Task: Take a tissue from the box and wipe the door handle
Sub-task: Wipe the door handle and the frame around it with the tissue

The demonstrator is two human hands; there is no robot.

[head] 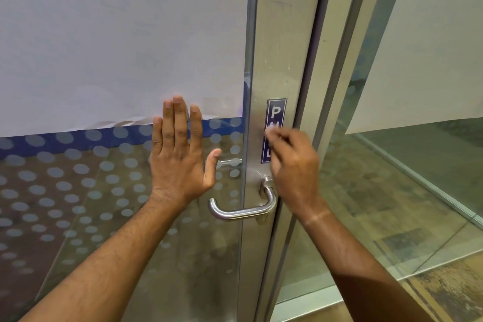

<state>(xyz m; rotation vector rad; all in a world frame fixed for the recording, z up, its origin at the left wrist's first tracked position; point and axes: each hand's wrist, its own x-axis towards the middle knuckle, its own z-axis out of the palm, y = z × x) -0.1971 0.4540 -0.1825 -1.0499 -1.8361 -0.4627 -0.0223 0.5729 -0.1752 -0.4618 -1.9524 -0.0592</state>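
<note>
A brushed-steel lever door handle (243,210) juts out to the left from the metal door frame (285,47). My right hand (292,165) is just above the handle's base, over a blue "PULL" sign (275,110). Its fingers are pinched on a small white tissue (271,133), which is blurred and mostly hidden in the fingers. My left hand (180,154) lies flat on the glass door (104,191), fingers spread upward, left of the handle and apart from it. No tissue box is in view.
White paper (117,34) covers the upper glass, with a blue band and frosted dots below. A second glass panel (405,165) stands to the right, with white paper on its upper part. A tiled floor shows through it.
</note>
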